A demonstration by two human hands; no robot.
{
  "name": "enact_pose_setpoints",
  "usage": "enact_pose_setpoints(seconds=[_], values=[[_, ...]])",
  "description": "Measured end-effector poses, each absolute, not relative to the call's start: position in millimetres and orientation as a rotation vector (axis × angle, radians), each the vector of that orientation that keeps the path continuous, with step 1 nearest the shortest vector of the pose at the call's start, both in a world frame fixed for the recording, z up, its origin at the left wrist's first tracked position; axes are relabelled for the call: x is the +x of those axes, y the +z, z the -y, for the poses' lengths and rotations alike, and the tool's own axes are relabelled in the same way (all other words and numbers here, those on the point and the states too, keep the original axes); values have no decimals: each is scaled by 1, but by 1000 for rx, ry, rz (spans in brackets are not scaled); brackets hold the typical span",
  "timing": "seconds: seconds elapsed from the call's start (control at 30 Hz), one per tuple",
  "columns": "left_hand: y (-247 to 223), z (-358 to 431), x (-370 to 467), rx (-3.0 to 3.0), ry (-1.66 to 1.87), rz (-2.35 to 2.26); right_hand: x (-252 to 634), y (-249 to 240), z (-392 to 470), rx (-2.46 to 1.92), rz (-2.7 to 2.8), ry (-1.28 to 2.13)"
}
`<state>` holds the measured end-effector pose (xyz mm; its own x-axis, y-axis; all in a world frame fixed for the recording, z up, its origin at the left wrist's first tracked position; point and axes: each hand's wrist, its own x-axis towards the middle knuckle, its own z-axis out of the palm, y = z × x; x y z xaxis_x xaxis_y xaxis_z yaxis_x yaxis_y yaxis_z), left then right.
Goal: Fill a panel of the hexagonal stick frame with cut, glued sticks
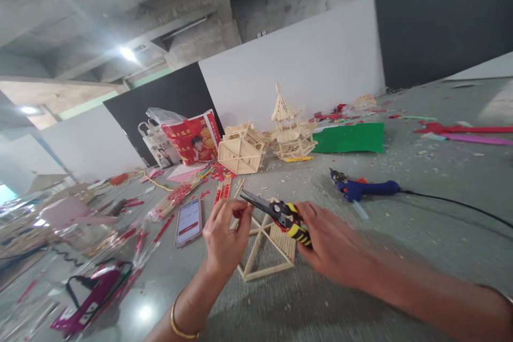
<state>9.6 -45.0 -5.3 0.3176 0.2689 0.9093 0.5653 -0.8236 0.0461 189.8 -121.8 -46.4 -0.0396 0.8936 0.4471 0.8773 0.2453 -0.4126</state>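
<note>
My right hand [326, 240] is wrapped round the yellow and black handles of a pair of cutters [282, 214]. Their dark blades point left and reach the fingertips of my left hand [227, 232]. Those fingers are pinched together; what they hold, if anything, is too small to make out. Beneath both hands a hexagonal frame of wooden sticks [268, 273] lies flat on the grey table [304, 310], with spokes meeting at its middle and a row of sticks filling one section on the right.
A blue glue gun [366, 188] with a black cable lies at right. Behind stand a stick pagoda [290, 136], another hexagonal stick piece [240, 155], a green sheet [350, 138] and a red bag [192, 139]. A phone [189, 223] and a purple tool [90, 299] lie left.
</note>
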Motion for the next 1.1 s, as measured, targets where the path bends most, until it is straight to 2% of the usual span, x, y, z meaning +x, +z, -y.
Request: enact_pose_setpoints(seconds=[0.2,0.4,0.67,0.83,0.97,1.1], values=[[-7,45,9,-2276,-1496,730,189,-45,123,-1617,1915,71],[-7,41,6,-2248,-1485,625,189,-40,128,-1580,1968,269],[-3,42,5,-2303,-1435,490,191,-42,127,-1609,1999,311],[0,39,5,-2535,-1459,758,193,-41,121,-1566,1982,258],[5,31,1,-2792,-1477,1065,215,-37,102,-1883,1782,110],[4,28,0,-2959,-1416,1146,231,-44,87,-2051,1783,-36]])
